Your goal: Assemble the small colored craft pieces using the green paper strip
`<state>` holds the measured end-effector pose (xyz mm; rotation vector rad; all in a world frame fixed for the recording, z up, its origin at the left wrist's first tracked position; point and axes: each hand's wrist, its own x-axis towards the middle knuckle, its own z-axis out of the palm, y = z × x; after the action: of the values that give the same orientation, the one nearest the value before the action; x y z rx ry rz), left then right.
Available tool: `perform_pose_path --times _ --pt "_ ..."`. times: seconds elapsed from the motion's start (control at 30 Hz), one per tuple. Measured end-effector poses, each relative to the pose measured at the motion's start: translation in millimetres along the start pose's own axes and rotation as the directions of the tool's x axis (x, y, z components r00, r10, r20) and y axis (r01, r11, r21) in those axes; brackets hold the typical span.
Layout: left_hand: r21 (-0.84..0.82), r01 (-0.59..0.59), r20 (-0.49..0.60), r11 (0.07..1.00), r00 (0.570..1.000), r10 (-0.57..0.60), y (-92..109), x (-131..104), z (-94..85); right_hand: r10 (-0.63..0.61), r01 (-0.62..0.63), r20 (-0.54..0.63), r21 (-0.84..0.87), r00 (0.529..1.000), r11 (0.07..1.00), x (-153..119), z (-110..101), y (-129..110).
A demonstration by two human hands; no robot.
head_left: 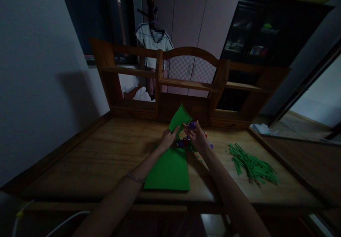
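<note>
My left hand (168, 138) is closed on a green sheet of paper (178, 119), held tilted above the desk. A row of small notches or holes runs along the sheet's far right edge. Close to that edge, my right hand (198, 135) has its fingers around a small purple object (192, 125); its kind is too dim to make out. Beneath my hands lie several small purple and red objects (182, 143) with white spots, partly hidden. A stack of green paper (169, 169) rests on the desk below my left hand.
A pile of narrow green paper strips (252, 166) lies on the right of the wooden desk (106, 151). Green scraps are scattered near my right hand. Along the back stands a wooden shelf (186, 84). A white wall (39, 70) borders the left side.
</note>
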<state>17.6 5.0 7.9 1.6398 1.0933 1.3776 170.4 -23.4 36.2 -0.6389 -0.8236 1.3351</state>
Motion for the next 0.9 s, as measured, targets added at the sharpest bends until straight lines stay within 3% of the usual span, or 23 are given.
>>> perform_pose_path --times 0.2,0.5,0.6,0.73,0.9 --pt "0.108 0.015 0.081 0.994 0.996 -0.024 -10.9 2.8 -0.6 -0.045 0.045 -0.022 0.015 0.999 0.999 0.5 -2.0 0.0" --pt "0.103 0.016 0.063 0.995 0.998 -0.023 -8.9 3.4 -1.6 -0.094 0.093 -0.002 -0.048 0.996 0.994 -1.1 0.7 -1.7" --pt "0.105 0.008 0.013 0.994 1.0 -0.01 -9.2 5.3 -3.9 -0.153 0.149 -0.003 -0.194 0.988 0.97 -3.5 1.2 0.1" --pt "0.07 0.036 -0.017 0.997 0.999 -0.035 -12.1 7.6 -3.7 -0.184 0.185 0.051 -0.492 0.982 0.851 -6.9 0.6 5.1" --pt "0.045 0.047 -0.019 0.998 0.999 -0.046 -11.1 5.1 -1.2 -0.209 0.246 0.133 -0.607 0.969 0.756 -6.8 -1.3 12.7"
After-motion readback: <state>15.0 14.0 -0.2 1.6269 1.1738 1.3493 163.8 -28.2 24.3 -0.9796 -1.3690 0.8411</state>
